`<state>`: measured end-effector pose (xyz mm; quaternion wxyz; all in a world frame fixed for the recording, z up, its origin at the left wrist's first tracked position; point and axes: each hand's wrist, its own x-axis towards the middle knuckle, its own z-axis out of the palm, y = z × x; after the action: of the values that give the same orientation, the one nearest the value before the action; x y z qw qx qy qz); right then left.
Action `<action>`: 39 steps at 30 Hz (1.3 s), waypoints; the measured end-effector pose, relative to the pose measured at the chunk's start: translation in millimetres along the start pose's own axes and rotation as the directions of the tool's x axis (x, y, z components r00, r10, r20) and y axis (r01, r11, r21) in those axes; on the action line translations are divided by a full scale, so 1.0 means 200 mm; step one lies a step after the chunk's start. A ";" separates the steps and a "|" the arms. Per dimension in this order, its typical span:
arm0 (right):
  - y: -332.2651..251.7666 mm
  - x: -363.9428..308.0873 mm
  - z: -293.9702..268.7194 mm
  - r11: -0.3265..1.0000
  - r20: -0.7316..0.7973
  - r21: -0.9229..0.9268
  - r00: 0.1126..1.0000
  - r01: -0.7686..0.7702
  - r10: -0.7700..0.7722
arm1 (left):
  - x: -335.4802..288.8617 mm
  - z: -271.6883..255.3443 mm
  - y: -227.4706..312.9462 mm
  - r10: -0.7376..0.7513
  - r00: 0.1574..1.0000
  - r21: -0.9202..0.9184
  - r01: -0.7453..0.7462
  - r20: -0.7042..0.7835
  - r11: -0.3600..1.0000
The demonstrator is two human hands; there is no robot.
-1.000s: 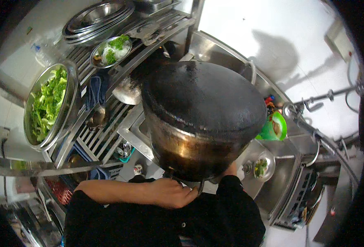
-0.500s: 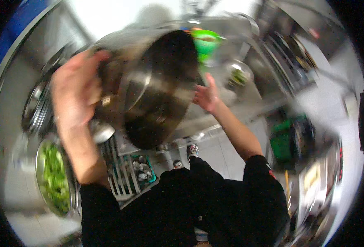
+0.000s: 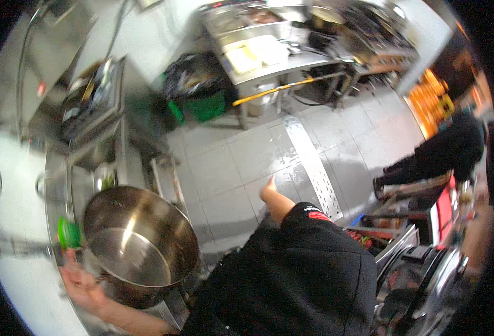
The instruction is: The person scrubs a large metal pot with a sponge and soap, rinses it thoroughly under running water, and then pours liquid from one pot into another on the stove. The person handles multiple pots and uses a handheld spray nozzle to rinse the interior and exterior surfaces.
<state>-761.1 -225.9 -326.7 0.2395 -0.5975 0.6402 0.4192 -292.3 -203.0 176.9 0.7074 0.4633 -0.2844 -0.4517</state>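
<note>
A large steel pot (image 3: 140, 246) sits low at the left with its mouth turned up toward me; the inside looks empty and shiny. My left hand (image 3: 82, 285) grips it at the near rim, from below and to the left. My right hand (image 3: 269, 189) is off the pot, held out over the tiled floor past my black sleeve, with nothing in it. My black top fills the lower middle.
A steel counter (image 3: 62, 173) runs along the left, with a green item (image 3: 68, 232) beside the pot. A steel worktable (image 3: 269, 56), a green crate (image 3: 202, 106) and a black bag (image 3: 185, 78) stand at the back. A metal drain strip (image 3: 314, 162) crosses the floor. Another person in black (image 3: 448, 151) crouches at the right.
I have turned away from the stove area. The pot, held up and tilted in both hands, has come down to my left, mouth up. My right hand has let go of it.
</note>
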 end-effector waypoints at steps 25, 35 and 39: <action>2.75 -0.79 0.45 -0.680 -0.076 0.098 0.687 0.726 0.723 | -0.43 3.31 -2.03 -0.446 -0.011 0.332 0.685 0.895 0.648; 3.27 -1.21 0.54 -0.506 0.274 0.093 0.467 0.857 0.841 | -0.76 3.96 -2.96 -0.688 -0.144 0.676 0.412 0.711 0.611; 3.48 -1.37 0.61 -0.433 0.234 0.081 0.405 0.898 0.884 | -0.95 4.21 -3.04 -0.671 -0.334 0.749 0.332 0.662 0.573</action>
<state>-1410.9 -16.7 3.4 -0.1022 -0.0724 -0.5327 0.8370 -1293.7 -465.2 -30.4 -0.0544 0.1659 -0.4944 -0.8515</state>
